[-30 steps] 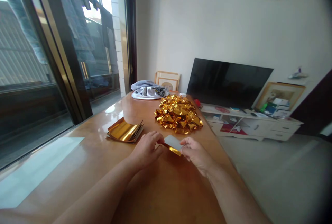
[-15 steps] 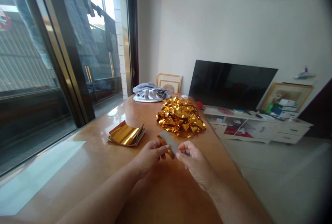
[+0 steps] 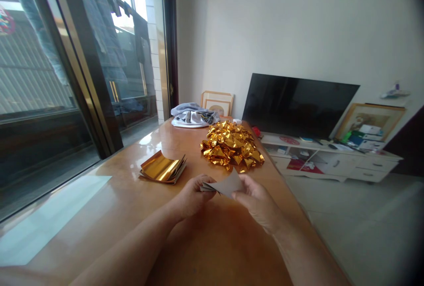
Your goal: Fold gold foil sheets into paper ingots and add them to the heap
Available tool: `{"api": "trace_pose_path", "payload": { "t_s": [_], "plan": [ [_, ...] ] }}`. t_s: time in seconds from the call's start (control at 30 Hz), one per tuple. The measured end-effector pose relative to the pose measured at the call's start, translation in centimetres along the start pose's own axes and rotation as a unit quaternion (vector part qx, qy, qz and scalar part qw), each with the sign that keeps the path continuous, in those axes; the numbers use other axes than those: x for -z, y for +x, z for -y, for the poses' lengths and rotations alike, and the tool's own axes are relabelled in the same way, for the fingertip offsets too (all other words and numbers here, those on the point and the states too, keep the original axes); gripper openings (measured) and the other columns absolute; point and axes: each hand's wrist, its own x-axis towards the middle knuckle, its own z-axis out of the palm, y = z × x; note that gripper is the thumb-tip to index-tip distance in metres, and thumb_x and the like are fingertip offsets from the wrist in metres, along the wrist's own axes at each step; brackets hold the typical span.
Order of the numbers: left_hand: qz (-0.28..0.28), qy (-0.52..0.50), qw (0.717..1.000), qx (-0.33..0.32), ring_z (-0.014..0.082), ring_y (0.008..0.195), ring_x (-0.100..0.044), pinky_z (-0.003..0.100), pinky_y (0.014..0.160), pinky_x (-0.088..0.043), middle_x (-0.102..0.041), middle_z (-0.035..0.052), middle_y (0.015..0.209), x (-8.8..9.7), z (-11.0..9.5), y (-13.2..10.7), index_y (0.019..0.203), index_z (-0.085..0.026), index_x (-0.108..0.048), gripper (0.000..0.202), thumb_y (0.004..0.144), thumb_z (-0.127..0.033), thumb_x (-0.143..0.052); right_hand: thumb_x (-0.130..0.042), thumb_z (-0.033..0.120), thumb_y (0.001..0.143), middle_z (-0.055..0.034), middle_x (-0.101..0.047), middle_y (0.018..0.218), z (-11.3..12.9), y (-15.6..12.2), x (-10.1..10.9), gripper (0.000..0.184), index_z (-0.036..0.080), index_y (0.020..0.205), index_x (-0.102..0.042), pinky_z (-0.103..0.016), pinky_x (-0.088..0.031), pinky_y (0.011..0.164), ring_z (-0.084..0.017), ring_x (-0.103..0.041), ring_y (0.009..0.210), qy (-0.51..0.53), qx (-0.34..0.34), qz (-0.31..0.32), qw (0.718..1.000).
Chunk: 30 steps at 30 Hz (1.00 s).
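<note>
A sheet of gold foil paper [image 3: 228, 184], its dull grey back facing up, spans the gap between my hands above the table. My left hand [image 3: 196, 196] is closed on its left part, where the paper looks folded into layers. At the right edge, my right hand [image 3: 253, 197] pinches the sheet between thumb and fingers. Just beyond lies a heap of folded gold foil pieces [image 3: 232, 144]. To the left, a stack of gold foil sheets [image 3: 161, 167] rests on the table, its top sheet curled.
The wooden table [image 3: 198, 250] stretches away from me. A pale sheet [image 3: 53, 219] covers its left edge, and bundled cloth [image 3: 190, 116] sits at the far end. Past the right edge stand a television [image 3: 298, 107] and a white cabinet [image 3: 361, 166]. Sliding glass doors are on the left.
The foil paper has turned in my hands, from a narrow, folded strip with gold showing to a wider grey face with layered edges at the left. My right hand has shifted slightly right.
</note>
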Motion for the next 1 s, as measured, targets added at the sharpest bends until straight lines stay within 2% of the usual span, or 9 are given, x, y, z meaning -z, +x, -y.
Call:
{"api": "trace_pose_path", "payload": {
  "t_s": [0.1, 0.23, 0.37, 0.47, 0.53, 0.6, 0.77, 0.9, 1.0],
  "plan": [
    [0.0, -0.03, 0.999, 0.011, 0.0158, 0.076, -0.056, 0.027, 0.074, -0.042, -0.065, 0.0024, 0.08, 0.1, 0.0, 0.2, 0.087, -0.014, -0.069, 0.015, 0.076, -0.024, -0.071, -0.069, 0.029, 0.082, -0.0037, -0.071, 0.11, 0.0, -0.2, -0.1, 0.031, 0.021, 0.113, -0.067, -0.036, -0.046, 0.092, -0.025, -0.063, 0.104, -0.04, 0.0, 0.007, 0.999],
    [0.034, -0.112, 0.993, 0.022, 0.0186, 0.086, -0.06, 0.031, 0.086, -0.045, -0.069, 0.0048, 0.089, 0.5, -0.3, 0.4, 0.091, -0.014, -0.069, 0.015, 0.08, -0.024, -0.067, -0.071, 0.036, 0.083, -0.0039, -0.071, 0.105, -0.5, -0.4, -0.3, 0.033, 0.019, 0.111, -0.069, -0.033, -0.046, 0.084, -0.024, -0.062, 0.096, -0.019, -0.022, 0.002, 1.0],
    [0.038, -0.156, 0.986, 0.035, 0.0158, 0.081, -0.058, 0.028, 0.08, -0.045, -0.068, 0.0029, 0.088, 0.9, -0.5, 0.4, 0.095, -0.016, -0.068, 0.015, 0.081, -0.022, -0.065, -0.073, 0.042, 0.081, -0.005, -0.072, 0.098, -0.3, -0.4, -0.7, 0.039, 0.016, 0.111, -0.069, -0.033, -0.046, 0.079, -0.022, -0.063, 0.089, 0.023, -0.043, 0.011, 0.999],
    [0.038, -0.18, 0.981, 0.059, 0.0139, 0.074, -0.057, 0.026, 0.074, -0.044, -0.067, 0.0017, 0.085, 1.0, -0.5, 0.3, 0.093, -0.016, -0.067, 0.014, 0.082, -0.024, -0.066, -0.073, 0.044, 0.082, -0.0066, -0.072, 0.105, 0.1, -0.3, -0.8, 0.042, 0.018, 0.115, -0.065, -0.035, -0.048, 0.085, -0.024, -0.064, 0.096, 0.103, -0.033, 0.016, 0.994],
    [0.04, -0.186, 0.979, 0.076, 0.0132, 0.072, -0.056, 0.025, 0.071, -0.043, -0.067, 0.0015, 0.084, 1.0, -0.5, 0.3, 0.093, -0.016, -0.068, 0.015, 0.082, -0.026, -0.068, -0.073, 0.044, 0.083, -0.007, -0.072, 0.106, 0.2, -0.3, -0.8, 0.041, 0.019, 0.114, -0.064, -0.036, -0.049, 0.087, -0.024, -0.065, 0.097, 0.146, -0.029, 0.0, 0.989],
    [0.05, -0.185, 0.978, 0.081, 0.0128, 0.07, -0.055, 0.025, 0.07, -0.043, -0.066, 0.0014, 0.083, 1.0, -0.6, 0.3, 0.093, -0.016, -0.069, 0.017, 0.081, -0.027, -0.069, -0.073, 0.044, 0.082, -0.007, -0.073, 0.103, 0.2, -0.2, -0.7, 0.039, 0.02, 0.11, -0.063, -0.035, -0.05, 0.081, -0.023, -0.066, 0.09, 0.154, -0.034, -0.029, 0.987],
    [0.062, -0.174, 0.98, 0.073, 0.0117, 0.068, -0.054, 0.024, 0.067, -0.041, -0.064, 0.0007, 0.081, 0.9, -0.6, 0.3, 0.093, -0.015, -0.067, 0.017, 0.08, -0.026, -0.069, -0.073, 0.043, 0.081, -0.0051, -0.073, 0.095, 0.2, -0.2, -0.4, 0.033, 0.02, 0.102, -0.064, -0.028, -0.047, 0.07, -0.018, -0.063, 0.078, 0.116, -0.055, -0.073, 0.989],
    [0.024, -0.181, 0.98, 0.075, 0.0126, 0.071, -0.057, 0.025, 0.068, -0.043, -0.064, 0.0007, 0.084, 0.8, -0.3, 0.5, 0.094, -0.016, -0.062, 0.023, 0.075, -0.023, -0.073, -0.07, 0.043, 0.081, -0.0012, -0.067, 0.078, -0.3, -0.1, -0.2, 0.026, 0.018, 0.086, -0.063, -0.024, -0.04, 0.062, -0.014, -0.057, 0.07, 0.048, -0.082, -0.093, 0.991],
    [0.019, -0.172, 0.981, 0.088, 0.0111, 0.066, -0.054, 0.024, 0.064, -0.041, -0.061, -0.0008, 0.081, 1.0, -0.3, 0.4, 0.093, -0.016, -0.059, 0.023, 0.074, -0.023, -0.072, -0.068, 0.044, 0.082, -0.0001, -0.065, 0.077, -0.9, 0.1, 0.2, 0.03, 0.018, 0.096, -0.065, -0.024, -0.037, 0.059, -0.013, -0.055, 0.065, 0.023, -0.083, -0.114, 0.99]
  ]
}}
